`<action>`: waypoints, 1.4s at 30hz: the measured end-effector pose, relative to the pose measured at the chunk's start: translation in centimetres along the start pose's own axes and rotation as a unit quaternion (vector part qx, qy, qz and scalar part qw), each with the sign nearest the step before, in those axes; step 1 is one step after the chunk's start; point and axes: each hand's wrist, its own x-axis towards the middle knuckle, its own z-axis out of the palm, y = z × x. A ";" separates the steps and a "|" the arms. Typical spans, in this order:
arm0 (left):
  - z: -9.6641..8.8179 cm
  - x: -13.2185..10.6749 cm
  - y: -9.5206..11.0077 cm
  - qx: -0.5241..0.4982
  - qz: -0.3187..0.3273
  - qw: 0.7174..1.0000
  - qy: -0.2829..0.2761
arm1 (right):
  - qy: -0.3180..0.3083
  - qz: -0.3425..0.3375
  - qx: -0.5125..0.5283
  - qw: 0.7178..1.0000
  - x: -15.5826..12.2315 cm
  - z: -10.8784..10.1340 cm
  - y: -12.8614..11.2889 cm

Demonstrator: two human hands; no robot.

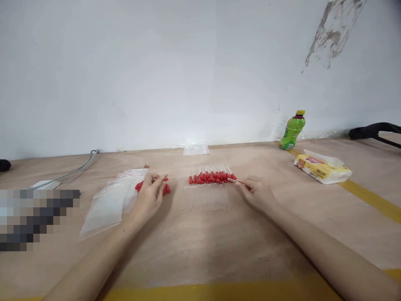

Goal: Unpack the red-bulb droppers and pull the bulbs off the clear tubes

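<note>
Mid-desk (200,242), the red-bulbed glass tubes (210,178) lie in a packed row and look done; just nearer, a row of bare tubes (206,197) seems left, both too crowded to count. The right hand (258,193) pinches one tube (232,180) in its fingers; the left hand (151,194) pinches a red bulb (166,179) beside several loose bulbs (168,189). Farther out: overlapping bags (108,205), one separate bag (194,150), one tissue pack (322,170), one bottle (293,131).

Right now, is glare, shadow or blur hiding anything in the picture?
Head view: dark shadows run along the left forearm and right forearm; head view: the thin clear pieces show only faintly against the pale sheen of the table; head view: blocky pixelation, not blur, hides what lies at the left edge.
</note>
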 end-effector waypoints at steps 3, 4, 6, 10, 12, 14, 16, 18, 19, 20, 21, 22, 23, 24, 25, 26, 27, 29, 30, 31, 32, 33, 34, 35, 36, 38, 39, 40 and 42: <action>-0.8 1.3 -1.4 0.018 -0.057 0.998 -0.024 | -0.066 0.045 0.032 0.996 -0.1 0.4 0.3; -0.9 1.6 -1.6 0.026 -0.065 0.997 -0.042 | -0.080 0.058 0.040 0.994 -0.2 0.5 0.3; -0.9 2.2 -2.0 0.049 -0.077 0.992 -0.085 | -0.093 0.080 0.042 0.992 -0.3 0.7 0.0; -0.4 3.0 -2.1 0.108 -0.080 0.977 -0.166 | -0.096 0.089 0.022 0.991 -0.3 0.7 -0.8; -0.2 3.1 -2.0 0.145 -0.072 0.969 -0.188 | -0.094 0.074 0.014 0.993 -0.3 0.8 -1.2; -0.1 3.0 -1.9 0.176 -0.060 0.962 -0.198 | -0.088 0.051 0.007 0.995 -0.4 1.0 -1.4; 0.0 2.8 -1.8 0.194 -0.049 0.958 -0.203 | -0.083 0.032 0.001 0.996 -0.5 1.2 -1.6; 0.1 2.6 -1.8 0.204 -0.038 0.956 -0.206 | -0.079 0.019 -0.003 0.997 -0.6 1.3 -1.7; 0.1 2.5 -1.8 0.208 -0.032 0.956 -0.204 | -0.077 0.014 -0.006 0.997 -0.6 1.3 -1.8; 0.2 2.5 -1.9 0.212 -0.027 0.956 -0.201 | -0.075 0.009 -0.009 0.997 -0.6 1.3 -1.8; 0.2 2.4 -1.9 0.213 -0.023 0.957 -0.198 | -0.075 0.004 -0.012 0.997 -0.7 1.3 -2.0; 0.3 2.4 -2.0 0.212 -0.020 0.957 -0.195 | -0.076 -0.001 -0.016 0.997 -0.7 1.3 -2.1; 0.3 2.4 -2.0 0.210 -0.019 0.958 -0.192 | -0.079 -0.007 -0.019 0.997 -0.7 1.2 -2.2; 0.3 2.3 -2.0 0.206 -0.020 0.960 -0.188 | -0.083 -0.013 -0.023 0.996 -0.8 1.2 -2.4; 0.3 2.3 -2.0 0.201 -0.019 0.963 -0.181 | -0.086 -0.018 -0.028 0.996 -0.8 1.1 -2.5; 0.3 2.3 -2.0 0.196 -0.018 0.966 -0.170 | -0.088 -0.024 -0.032 0.995 -0.9 1.1 -2.7; 0.3 2.3 -1.8 0.189 -0.017 0.969 -0.157 | -0.089 -0.028 -0.037 0.995 -0.9 1.1 -2.8; 0.5 2.3 -1.2 0.170 -0.008 0.976 -0.134 | -0.094 -0.033 -0.044 0.994 -1.0 1.0 -3.0; 0.6 2.4 -0.7 0.157 0.000 0.979 -0.129 | -0.097 -0.034 -0.046 0.994 -1.0 1.0 -3.0; 0.9 2.5 -0.1 0.142 0.011 0.981 -0.129 | -0.102 -0.035 -0.047 0.993 -1.1 1.0 -3.1; 1.3 2.6 0.6 0.126 0.025 0.983 -0.133 | -0.105 -0.037 -0.047 0.993 -1.1 1.0 -3.1; 1.7 2.8 1.4 0.112 0.042 0.983 -0.138 | -0.108 -0.038 -0.047 0.992 -1.1 0.9 -3.1; 2.3 3.0 2.3 0.100 0.061 0.983 -0.143 | -0.108 -0.039 -0.046 0.992 -1.1 0.9 -3.1; 2.9 3.3 3.1 0.092 0.079 0.982 -0.145 | -0.106 -0.038 -0.044 0.993 -1.1 0.9 -3.1; 3.6 3.7 3.9 0.088 0.095 0.981 -0.146 | -0.104 -0.036 -0.042 0.993 -1.0 0.9 -3.1; 5.0 4.5 5.4 0.087 0.114 0.980 -0.140 | -0.100 -0.022 -0.034 0.994 -1.0 0.9 -3.0; 5.7 4.9 6.0 0.087 0.119 0.980 -0.136 | -0.101 -0.012 -0.028 0.994 -1.0 0.9 -3.0; 6.3 5.3 6.5 0.085 0.123 0.980 -0.131 | -0.102 -0.001 -0.021 0.995 -1.0 1.0 -2.9; 7.4 6.1 7.2 0.079 0.133 0.980 -0.127 | -0.108 0.020 -0.008 0.994 -0.9 1.1 -2.6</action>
